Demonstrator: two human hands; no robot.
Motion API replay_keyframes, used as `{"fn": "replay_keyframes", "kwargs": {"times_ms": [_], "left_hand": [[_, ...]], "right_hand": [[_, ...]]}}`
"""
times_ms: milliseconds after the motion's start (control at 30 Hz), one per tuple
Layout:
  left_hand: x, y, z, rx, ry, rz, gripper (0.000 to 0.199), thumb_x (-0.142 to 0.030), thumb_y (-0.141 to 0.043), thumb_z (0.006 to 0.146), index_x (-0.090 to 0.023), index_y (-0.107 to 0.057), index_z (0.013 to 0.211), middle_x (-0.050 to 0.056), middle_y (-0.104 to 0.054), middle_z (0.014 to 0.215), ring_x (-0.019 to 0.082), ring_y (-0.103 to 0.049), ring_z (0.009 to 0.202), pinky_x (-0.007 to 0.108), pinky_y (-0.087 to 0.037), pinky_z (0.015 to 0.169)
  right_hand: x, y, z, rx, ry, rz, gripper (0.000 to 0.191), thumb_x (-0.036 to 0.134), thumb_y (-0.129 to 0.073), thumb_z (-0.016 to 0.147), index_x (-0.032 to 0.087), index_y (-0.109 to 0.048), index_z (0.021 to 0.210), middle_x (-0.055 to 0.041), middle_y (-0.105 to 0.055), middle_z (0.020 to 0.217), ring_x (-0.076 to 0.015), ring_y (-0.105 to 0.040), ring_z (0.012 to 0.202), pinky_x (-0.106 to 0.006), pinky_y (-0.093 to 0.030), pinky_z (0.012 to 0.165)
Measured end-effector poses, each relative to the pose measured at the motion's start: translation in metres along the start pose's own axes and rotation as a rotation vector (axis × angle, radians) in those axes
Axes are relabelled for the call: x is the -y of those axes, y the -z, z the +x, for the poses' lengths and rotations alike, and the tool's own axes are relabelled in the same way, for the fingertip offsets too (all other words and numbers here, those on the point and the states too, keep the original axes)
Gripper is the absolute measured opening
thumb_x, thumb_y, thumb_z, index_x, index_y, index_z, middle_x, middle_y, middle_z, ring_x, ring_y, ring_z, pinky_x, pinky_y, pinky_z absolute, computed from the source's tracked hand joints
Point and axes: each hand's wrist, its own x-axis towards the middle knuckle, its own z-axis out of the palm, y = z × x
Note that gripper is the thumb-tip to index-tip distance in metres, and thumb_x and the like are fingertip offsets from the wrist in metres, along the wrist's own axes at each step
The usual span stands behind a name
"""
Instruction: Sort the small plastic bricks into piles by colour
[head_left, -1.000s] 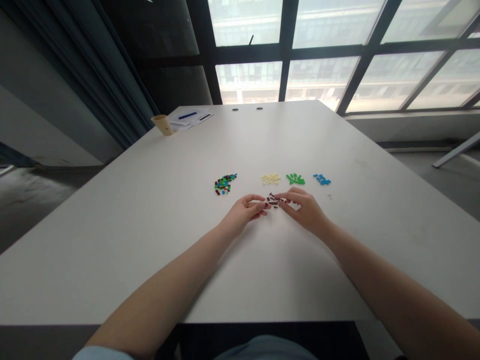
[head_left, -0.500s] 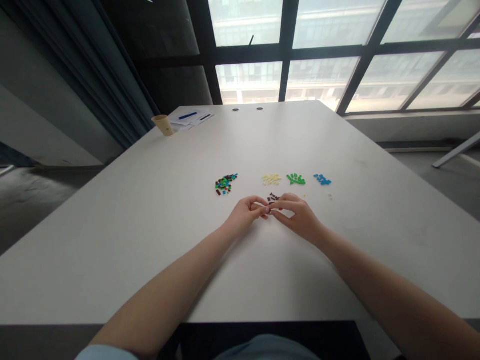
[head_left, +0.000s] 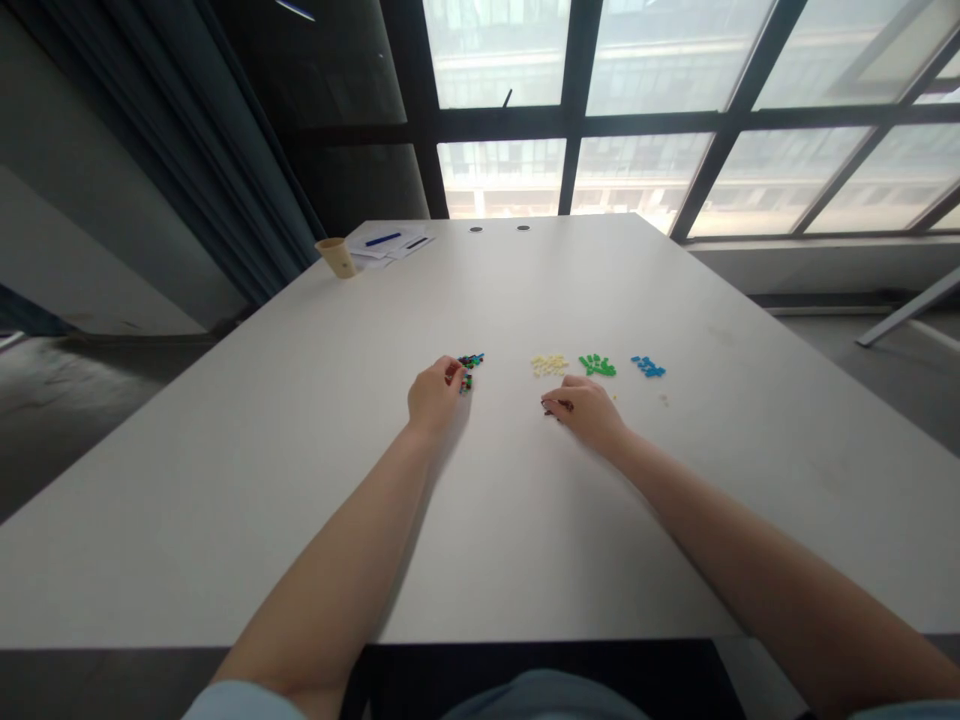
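Multicoloured bricks (head_left: 470, 368) at our left hand (head_left: 435, 395)'s 1 o'clock, fingers (head_left: 453, 372) curled onto them, dark brown bricks (head_left: 556, 405) at our right hand (head_left: 589, 412)'s 9 o'clock, fingers (head_left: 566, 397) touching, pinch unclear

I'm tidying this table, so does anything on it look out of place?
A lone pale piece lies apart, below the blue bricks, away from any pile. The small bricks by the left hand are mixed colours, unlike the single-colour groups beside them.

Left hand (head_left: 435, 395) and right hand (head_left: 592, 412) bare, forearms (head_left: 330, 560) uncovered; pale blue sleeves (head_left: 240, 702) worn, muted blue garment (head_left: 544, 697) seen at bottom edge.
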Motion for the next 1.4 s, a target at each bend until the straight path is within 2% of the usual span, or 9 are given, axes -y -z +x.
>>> {"fn": "replay_keyframes", "kwargs": {"times_ms": [133, 233, 467, 700, 900, 1133, 1300, 1400], "left_hand": [[0.014, 0.001, 0.007, -0.027, 0.066, -0.051, 0.023, -0.035, -0.046, 0.080, -0.019, -0.060, 0.086, 0.004, -0.067, 0.082, 0.014, -0.058, 0.067, 0.024, -0.041, 0.061], [0.019, -0.001, 0.008, -0.027, 0.061, -0.095, 0.023, -0.035, -0.045, 0.080, -0.018, -0.060, 0.085, 0.004, -0.067, 0.081, 0.013, -0.058, 0.065, 0.023, -0.041, 0.059], [0.029, 0.001, 0.014, -0.046, 0.029, 0.004, 0.023, -0.027, -0.044, 0.079, -0.019, -0.063, 0.088, 0.005, -0.067, 0.088, 0.015, -0.059, 0.073, 0.026, -0.042, 0.068], [0.032, -0.002, 0.015, -0.034, -0.023, 0.063, 0.024, -0.022, -0.044, 0.077, -0.018, -0.065, 0.088, 0.007, -0.066, 0.094, 0.017, -0.058, 0.078, 0.027, -0.042, 0.074], [0.030, 0.001, 0.014, -0.046, 0.030, 0.118, 0.025, -0.026, -0.043, 0.078, -0.018, -0.064, 0.089, 0.008, -0.065, 0.094, 0.018, -0.057, 0.081, 0.027, -0.042, 0.072], [0.023, 0.008, 0.010, 0.134, 0.137, 0.268, 0.021, -0.027, -0.051, 0.074, -0.019, -0.065, 0.087, 0.010, -0.064, 0.098, 0.022, -0.058, 0.086, 0.029, -0.042, 0.069], [0.013, 0.010, 0.006, 0.158, 0.162, 0.361, 0.024, -0.032, -0.052, 0.074, -0.021, -0.064, 0.093, 0.009, -0.065, 0.100, 0.023, -0.059, 0.087, 0.028, -0.042, 0.065], [0.007, 0.010, 0.006, 0.196, 0.148, 0.389, 0.023, -0.033, -0.052, 0.075, -0.021, -0.065, 0.090, 0.009, -0.066, 0.099, 0.023, -0.060, 0.087, 0.028, -0.042, 0.065]], "right_hand": [[0.001, -0.003, -0.001, 0.036, -0.019, -0.027, 0.019, 0.026, -0.054, 0.080, 0.024, -0.073, 0.078, -0.0020, -0.057, 0.067, -0.0128, -0.050, 0.065, -0.025, -0.035, 0.064], [0.000, -0.001, -0.002, 0.053, -0.017, -0.027, 0.020, 0.025, -0.053, 0.080, 0.024, -0.073, 0.083, -0.0023, -0.058, 0.069, -0.0129, -0.050, 0.065, -0.025, -0.035, 0.064], [-0.010, 0.018, -0.009, -0.102, -0.014, 0.024, 0.027, 0.021, -0.046, 0.080, 0.020, -0.070, 0.093, -0.0019, -0.053, 0.063, -0.0143, -0.049, 0.063, -0.026, -0.038, 0.064], [-0.003, 0.003, -0.018, 0.086, 0.043, -0.120, 0.035, 0.012, -0.045, 0.076, 0.027, -0.069, 0.097, -0.0033, -0.059, 0.074, -0.0159, -0.051, 0.074, -0.028, -0.036, 0.071], [-0.003, -0.001, -0.016, 0.064, 0.042, -0.063, 0.032, 0.014, -0.046, 0.077, 0.026, -0.070, 0.095, -0.0027, -0.057, 0.070, -0.0151, -0.050, 0.071, -0.027, -0.036, 0.070], [-0.011, 0.011, -0.019, -0.122, -0.022, 0.054, 0.027, 0.021, -0.047, 0.079, 0.019, -0.070, 0.094, -0.0028, -0.053, 0.065, -0.0159, -0.049, 0.067, -0.028, -0.038, 0.065], [-0.019, 0.017, -0.022, -0.144, -0.048, 0.079, 0.027, 0.024, -0.046, 0.080, 0.018, -0.070, 0.093, -0.0030, -0.053, 0.066, -0.0159, -0.050, 0.068, -0.028, -0.039, 0.065], [-0.022, 0.021, -0.024, -0.134, -0.046, 0.076, 0.027, 0.024, -0.046, 0.080, 0.019, -0.070, 0.093, -0.0027, -0.052, 0.065, -0.0157, -0.049, 0.068, -0.028, -0.039, 0.065]]}}
